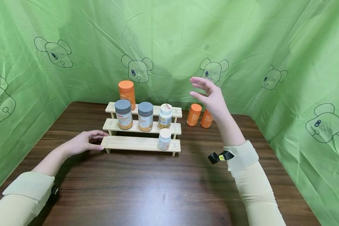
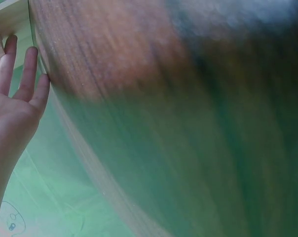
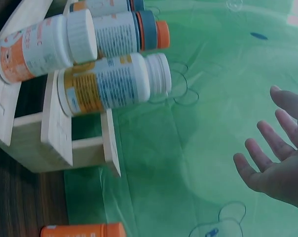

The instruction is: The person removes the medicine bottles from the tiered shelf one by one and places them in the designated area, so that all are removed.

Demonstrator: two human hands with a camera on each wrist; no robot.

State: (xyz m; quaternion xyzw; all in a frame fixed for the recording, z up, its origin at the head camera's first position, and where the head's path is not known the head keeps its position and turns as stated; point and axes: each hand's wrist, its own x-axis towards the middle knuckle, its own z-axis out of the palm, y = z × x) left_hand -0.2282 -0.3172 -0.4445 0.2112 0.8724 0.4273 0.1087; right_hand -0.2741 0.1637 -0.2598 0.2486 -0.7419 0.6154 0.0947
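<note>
one left hand (image 1: 84,143) touches the stand (image 1: 132,142); one right hand (image 1: 212,95) hovers, spread.

Left hand (image 1: 86,142): fingertips at the wooden rack's (image 1: 141,143) left edge.
Right hand (image 1: 213,95): up in the air, thumb and fingers apart.
Top step (image 1: 176,112): orange bottle (image 1: 127,94), near the left edge.
Middle step (image 1: 108,124): two grey-lidded jars (image 1: 123,115), white bottle (image 1: 165,117) near the right edge.
Bottom step (image 1: 130,142): small white-capped bottle (image 1: 164,139), right edge.
Table (image 1: 147,179): two orange bottles (image 1: 194,116), back edge.
</note>
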